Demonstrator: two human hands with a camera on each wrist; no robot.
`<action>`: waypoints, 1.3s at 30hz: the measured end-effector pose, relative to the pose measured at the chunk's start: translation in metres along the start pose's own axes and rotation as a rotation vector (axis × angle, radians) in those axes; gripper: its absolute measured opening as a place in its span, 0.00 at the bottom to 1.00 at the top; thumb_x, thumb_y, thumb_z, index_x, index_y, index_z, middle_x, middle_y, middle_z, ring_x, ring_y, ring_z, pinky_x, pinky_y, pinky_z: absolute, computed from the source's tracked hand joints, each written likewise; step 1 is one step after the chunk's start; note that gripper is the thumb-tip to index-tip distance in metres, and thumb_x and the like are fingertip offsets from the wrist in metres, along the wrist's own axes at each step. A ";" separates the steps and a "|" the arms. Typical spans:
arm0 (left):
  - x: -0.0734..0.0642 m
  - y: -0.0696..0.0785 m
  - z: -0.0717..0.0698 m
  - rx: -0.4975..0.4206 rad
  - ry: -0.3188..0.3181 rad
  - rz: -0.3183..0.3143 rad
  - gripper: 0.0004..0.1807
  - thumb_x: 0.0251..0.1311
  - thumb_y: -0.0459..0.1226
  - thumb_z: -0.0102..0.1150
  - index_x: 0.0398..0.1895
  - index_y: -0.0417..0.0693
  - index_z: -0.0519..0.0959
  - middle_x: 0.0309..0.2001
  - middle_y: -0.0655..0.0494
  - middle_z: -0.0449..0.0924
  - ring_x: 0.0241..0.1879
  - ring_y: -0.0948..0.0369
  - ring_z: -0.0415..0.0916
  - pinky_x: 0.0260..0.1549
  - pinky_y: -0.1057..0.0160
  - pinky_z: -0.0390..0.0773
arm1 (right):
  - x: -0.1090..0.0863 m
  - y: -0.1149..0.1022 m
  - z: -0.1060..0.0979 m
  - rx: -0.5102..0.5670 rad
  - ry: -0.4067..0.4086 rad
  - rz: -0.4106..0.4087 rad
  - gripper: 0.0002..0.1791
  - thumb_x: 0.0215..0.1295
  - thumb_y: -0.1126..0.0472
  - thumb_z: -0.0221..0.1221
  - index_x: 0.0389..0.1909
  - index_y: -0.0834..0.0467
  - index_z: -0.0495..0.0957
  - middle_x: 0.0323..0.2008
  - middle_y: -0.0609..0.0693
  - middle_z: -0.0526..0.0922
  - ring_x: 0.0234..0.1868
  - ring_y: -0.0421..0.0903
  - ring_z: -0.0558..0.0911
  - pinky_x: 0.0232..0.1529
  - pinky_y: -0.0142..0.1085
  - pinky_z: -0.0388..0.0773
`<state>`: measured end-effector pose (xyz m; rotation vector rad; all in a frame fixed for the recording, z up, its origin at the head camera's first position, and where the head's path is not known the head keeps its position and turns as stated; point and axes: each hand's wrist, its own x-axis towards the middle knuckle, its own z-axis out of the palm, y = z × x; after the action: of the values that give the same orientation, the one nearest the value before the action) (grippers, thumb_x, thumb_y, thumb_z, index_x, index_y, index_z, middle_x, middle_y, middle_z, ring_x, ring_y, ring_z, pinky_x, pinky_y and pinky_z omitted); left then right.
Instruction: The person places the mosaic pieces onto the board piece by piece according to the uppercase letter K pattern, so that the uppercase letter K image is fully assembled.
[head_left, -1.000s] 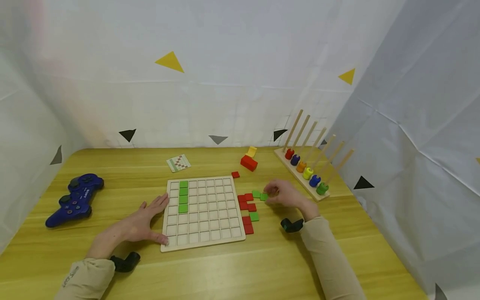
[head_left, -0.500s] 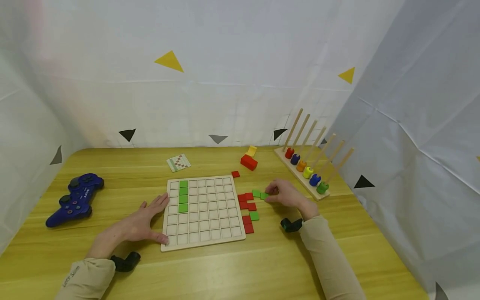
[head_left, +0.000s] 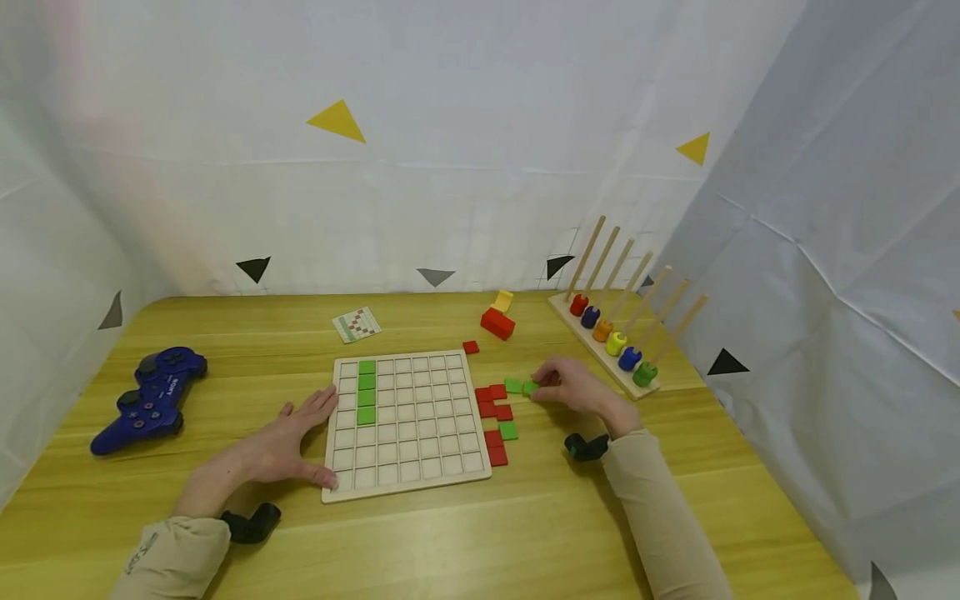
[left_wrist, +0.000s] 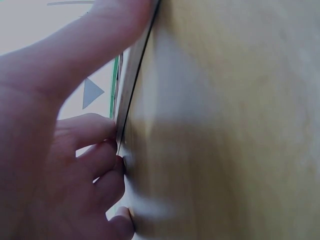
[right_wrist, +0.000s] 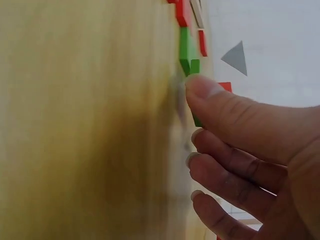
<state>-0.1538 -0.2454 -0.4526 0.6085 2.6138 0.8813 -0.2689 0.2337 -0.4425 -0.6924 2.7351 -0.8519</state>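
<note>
A pale wooden grid board (head_left: 427, 421) lies on the table, with a column of green tiles (head_left: 366, 398) in its second column from the left. My left hand (head_left: 277, 446) rests at the board's left edge, fingers spread, thumb at the near corner. In the left wrist view the thumb and fingertips line that edge. My right hand (head_left: 573, 387) is right of the board, pinching a green square tile (head_left: 529, 389) between thumb and fingers. The thumb covers part of this tile (right_wrist: 198, 120) in the right wrist view. Another green tile (head_left: 512, 386) lies just left of it.
Several red tiles (head_left: 486, 408) and a green one (head_left: 508, 430) lie along the board's right edge. Behind are a patterned card (head_left: 357, 325), a red block (head_left: 497, 323) and a yellow piece (head_left: 502, 301). A peg stand (head_left: 600, 346) is right; a blue game controller (head_left: 150, 400), left.
The green tile at my right fingertips has turned slightly and shifted a little away from me. My left hand and the board have stayed in place.
</note>
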 end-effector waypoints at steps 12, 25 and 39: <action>0.001 -0.001 0.000 0.003 0.004 -0.002 0.68 0.43 0.60 0.75 0.79 0.35 0.47 0.80 0.38 0.36 0.78 0.37 0.32 0.70 0.30 0.32 | 0.000 0.001 -0.007 -0.013 0.035 -0.038 0.13 0.66 0.59 0.66 0.46 0.62 0.82 0.39 0.52 0.83 0.39 0.45 0.81 0.43 0.40 0.80; 0.001 0.001 -0.002 -0.009 0.000 0.008 0.68 0.43 0.59 0.76 0.79 0.34 0.47 0.80 0.38 0.36 0.78 0.36 0.32 0.70 0.29 0.31 | 0.010 -0.088 0.004 -0.073 0.009 -0.222 0.13 0.67 0.54 0.65 0.47 0.57 0.82 0.43 0.49 0.85 0.45 0.46 0.83 0.51 0.48 0.82; 0.000 0.001 0.000 -0.016 -0.008 0.000 0.68 0.44 0.58 0.76 0.78 0.33 0.47 0.80 0.37 0.36 0.78 0.36 0.31 0.69 0.28 0.30 | 0.043 -0.171 0.055 -0.090 -0.172 -0.364 0.13 0.68 0.56 0.64 0.48 0.58 0.80 0.45 0.51 0.81 0.44 0.43 0.80 0.52 0.38 0.81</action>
<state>-0.1538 -0.2448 -0.4519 0.6072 2.5975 0.8969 -0.2250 0.0617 -0.3904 -1.2475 2.5441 -0.6979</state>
